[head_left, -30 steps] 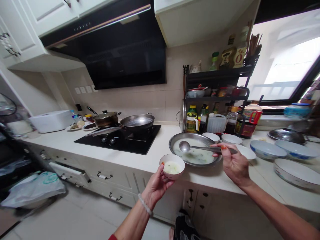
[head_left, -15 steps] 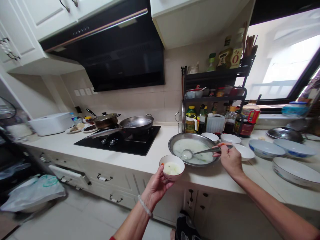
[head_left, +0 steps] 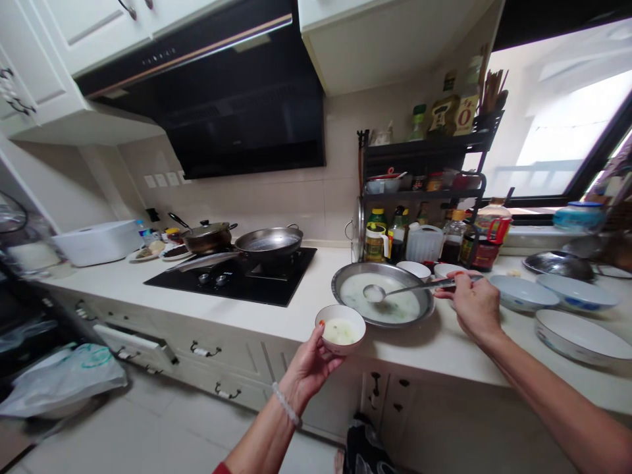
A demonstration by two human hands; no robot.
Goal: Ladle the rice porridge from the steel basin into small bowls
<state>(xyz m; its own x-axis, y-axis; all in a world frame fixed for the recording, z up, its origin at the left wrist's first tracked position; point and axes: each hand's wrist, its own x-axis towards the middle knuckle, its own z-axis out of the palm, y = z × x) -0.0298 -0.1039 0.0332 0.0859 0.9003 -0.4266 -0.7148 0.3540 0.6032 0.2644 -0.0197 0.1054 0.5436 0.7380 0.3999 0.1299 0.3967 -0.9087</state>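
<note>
My left hand (head_left: 313, 362) is closed around a small white bowl (head_left: 340, 329) with a dark rim, held just in front of the counter edge. Pale, milky soup with green bits lies in it. My right hand (head_left: 474, 304) grips the handle of a metal ladle (head_left: 415, 288). The ladle's round cup is over the whitish soup in a wide steel basin (head_left: 340, 299), at or near the surface; I cannot tell whether it touches. That basin stands on the counter right behind the small bowl.
On the stove (head_left: 247, 289) sit a steel wok (head_left: 269, 242) and a lidded pot (head_left: 207, 238). Behind the basin rises a black rack (head_left: 419, 146) with bottles and jars. Several bowls, among them a large white one (head_left: 582, 336), stand at the right on the counter (head_left: 306, 316).
My right hand has moved right with the ladle, whose cup now shows more clearly above or at the soup's surface. The small bowl in my left hand stays almost still.
</note>
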